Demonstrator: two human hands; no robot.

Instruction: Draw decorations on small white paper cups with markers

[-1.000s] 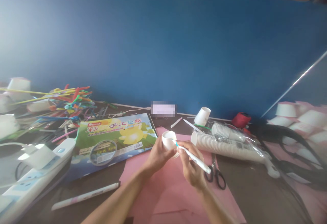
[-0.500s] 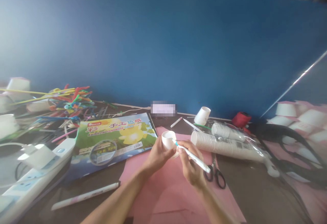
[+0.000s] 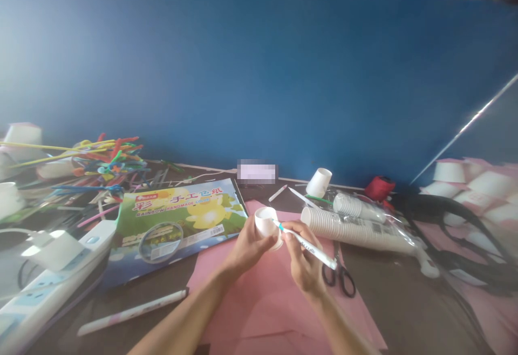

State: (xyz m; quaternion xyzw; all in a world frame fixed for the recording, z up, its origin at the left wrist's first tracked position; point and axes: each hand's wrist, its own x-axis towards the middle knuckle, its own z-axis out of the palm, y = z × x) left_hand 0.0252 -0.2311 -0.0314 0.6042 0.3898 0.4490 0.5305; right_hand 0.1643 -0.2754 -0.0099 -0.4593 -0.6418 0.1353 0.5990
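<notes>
My left hand [image 3: 250,244] grips a small white paper cup [image 3: 265,220] by its side, over pink paper [image 3: 259,301]. In my right hand [image 3: 303,255] is a white marker [image 3: 311,248] with a light-blue end near its tip. The tip meets the cup's wall close to the rim; any mark there is too small to make out. Black-handled scissors [image 3: 343,280] lie partly on the pink paper, just right of my right hand. A capped white marker [image 3: 133,312] rests on the dark table beside my left forearm.
A colour paper pack [image 3: 194,204] with a tape roll [image 3: 161,243] on it lies left, near a power strip [image 3: 60,274] and colourful pipe cleaners [image 3: 113,155]. Right are stacked paper cups [image 3: 356,231] in plastic, a single cup [image 3: 319,182] and a red object [image 3: 379,188].
The marker tip has shifted slightly left along the cup's wall, and the marker's back end has swung a little right. The whole view has drifted slightly. Both holds are unchanged.
</notes>
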